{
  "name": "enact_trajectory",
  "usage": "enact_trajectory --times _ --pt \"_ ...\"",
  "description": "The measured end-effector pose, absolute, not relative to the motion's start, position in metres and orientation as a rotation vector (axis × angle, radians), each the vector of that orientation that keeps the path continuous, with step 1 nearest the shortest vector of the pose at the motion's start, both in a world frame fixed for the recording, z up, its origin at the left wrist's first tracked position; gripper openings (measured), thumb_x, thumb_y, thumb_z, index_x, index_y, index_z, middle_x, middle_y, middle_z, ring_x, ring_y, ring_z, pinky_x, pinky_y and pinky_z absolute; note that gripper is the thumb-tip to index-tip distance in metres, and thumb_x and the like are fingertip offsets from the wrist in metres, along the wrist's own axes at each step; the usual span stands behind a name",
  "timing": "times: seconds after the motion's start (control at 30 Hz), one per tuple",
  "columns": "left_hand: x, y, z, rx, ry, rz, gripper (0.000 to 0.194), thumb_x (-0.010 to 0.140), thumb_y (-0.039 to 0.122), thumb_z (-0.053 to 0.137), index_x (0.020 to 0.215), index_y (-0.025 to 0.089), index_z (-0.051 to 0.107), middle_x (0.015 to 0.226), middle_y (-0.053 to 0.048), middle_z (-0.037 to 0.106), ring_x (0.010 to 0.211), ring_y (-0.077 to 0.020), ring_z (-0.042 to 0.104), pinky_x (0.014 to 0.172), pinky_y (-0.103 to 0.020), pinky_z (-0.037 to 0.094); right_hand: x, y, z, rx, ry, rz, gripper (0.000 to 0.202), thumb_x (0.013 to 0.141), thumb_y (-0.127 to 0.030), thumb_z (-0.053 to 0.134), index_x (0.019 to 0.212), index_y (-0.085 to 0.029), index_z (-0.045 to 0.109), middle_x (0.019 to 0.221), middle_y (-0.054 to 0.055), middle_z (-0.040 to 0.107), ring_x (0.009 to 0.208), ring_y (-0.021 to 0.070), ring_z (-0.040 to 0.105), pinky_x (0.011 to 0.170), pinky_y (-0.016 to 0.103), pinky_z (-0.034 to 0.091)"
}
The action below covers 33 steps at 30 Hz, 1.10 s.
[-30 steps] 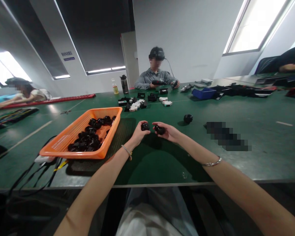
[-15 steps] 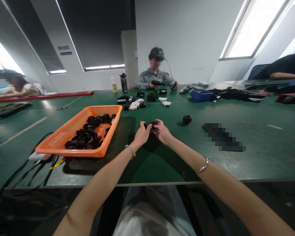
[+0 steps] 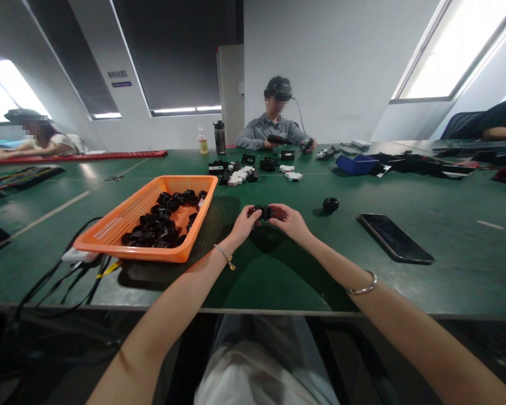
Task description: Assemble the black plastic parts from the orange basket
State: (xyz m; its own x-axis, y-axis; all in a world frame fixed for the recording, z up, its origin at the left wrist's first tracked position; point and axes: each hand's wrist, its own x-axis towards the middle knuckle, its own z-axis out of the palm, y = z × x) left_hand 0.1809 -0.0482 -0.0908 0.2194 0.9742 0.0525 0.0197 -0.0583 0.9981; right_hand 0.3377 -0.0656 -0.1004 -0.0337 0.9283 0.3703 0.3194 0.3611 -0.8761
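Between my two hands, just above the green table (image 3: 253,292), is a small black plastic part (image 3: 263,212). My left hand (image 3: 245,224) grips its left side, with the thumb on the near face. My right hand (image 3: 290,223) has its fingers closed at the part's right end; the fingertips partly hide it. The part's exact kind does not show. A round black plastic part (image 3: 330,205) sits on the table to the right of my hands. Left of them stands an orange basket (image 3: 194,239) with several black ring-shaped parts (image 3: 154,228) inside.
A phone (image 3: 396,238) lies at the right. Farther back are white and black parts (image 3: 241,175), a blue bin (image 3: 357,164), a drink bottle (image 3: 203,140) and a dark flask (image 3: 220,138). Cables (image 3: 46,281) run by the basket. A co-worker (image 3: 274,126) sits opposite, holding a dark tool.
My right fingers have shifted on the black part, and more of it now shows between my hands. The whole view has moved slightly, so the surroundings appear farther right.
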Motion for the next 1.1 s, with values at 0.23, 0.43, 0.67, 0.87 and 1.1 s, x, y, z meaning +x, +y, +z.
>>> enact_trajectory --times 0.23,0.43,0.67,0.87,1.1 --pt "0.179 -0.05 -0.091 1.307 0.934 1.071 0.029 0.069 0.013 0.064 0.098 0.014 0.06 0.089 -0.004 0.062 0.073 -0.0094 0.057 0.066 -0.021 0.045 0.347 -0.072 -0.095 -1.169 -1.621 0.696 0.039 0.061 -0.024 0.069 0.099 -0.02 0.063 0.093 0.006 0.069 0.085 0.0197 0.065 0.087 0.04 0.05" --pt "0.178 -0.051 -0.09 1.242 0.874 1.051 0.039 0.064 0.008 0.068 0.102 0.015 0.063 0.09 -0.003 0.062 0.07 -0.0069 0.057 0.071 -0.021 0.05 0.344 -0.075 -0.093 -1.224 -1.592 0.645 0.037 0.057 -0.024 0.072 0.093 -0.019 0.065 0.091 0.006 0.069 0.08 0.0193 0.066 0.084 0.041 0.052" --pt "0.178 -0.05 -0.088 1.111 0.884 1.06 0.026 0.073 0.012 0.063 0.099 0.011 0.064 0.082 -0.003 0.064 0.062 -0.0043 0.055 0.058 -0.015 0.048 0.344 -0.079 -0.09 -1.226 -1.565 0.642 0.037 0.056 -0.025 0.073 0.092 -0.019 0.066 0.09 0.006 0.07 0.081 0.0199 0.066 0.084 0.041 0.052" --pt "0.175 -0.05 -0.085 1.151 0.982 0.966 0.015 0.08 0.022 0.06 0.087 0.009 0.063 0.062 0.0 0.06 0.047 -0.0045 0.054 0.045 -0.014 0.042 0.345 -0.077 -0.094 -1.182 -1.576 0.702 0.036 0.056 -0.022 0.072 0.093 -0.019 0.067 0.092 0.005 0.07 0.082 0.0194 0.066 0.085 0.04 0.053" --pt "0.172 -0.052 -0.084 1.191 1.007 0.947 0.032 0.075 0.021 0.064 0.106 0.013 0.062 0.071 -0.001 0.064 0.048 -0.0043 0.054 0.05 -0.018 0.044 0.346 -0.079 -0.09 -1.232 -1.592 0.664 0.035 0.058 -0.025 0.072 0.092 -0.018 0.068 0.088 0.005 0.071 0.079 0.0201 0.067 0.081 0.039 0.054"
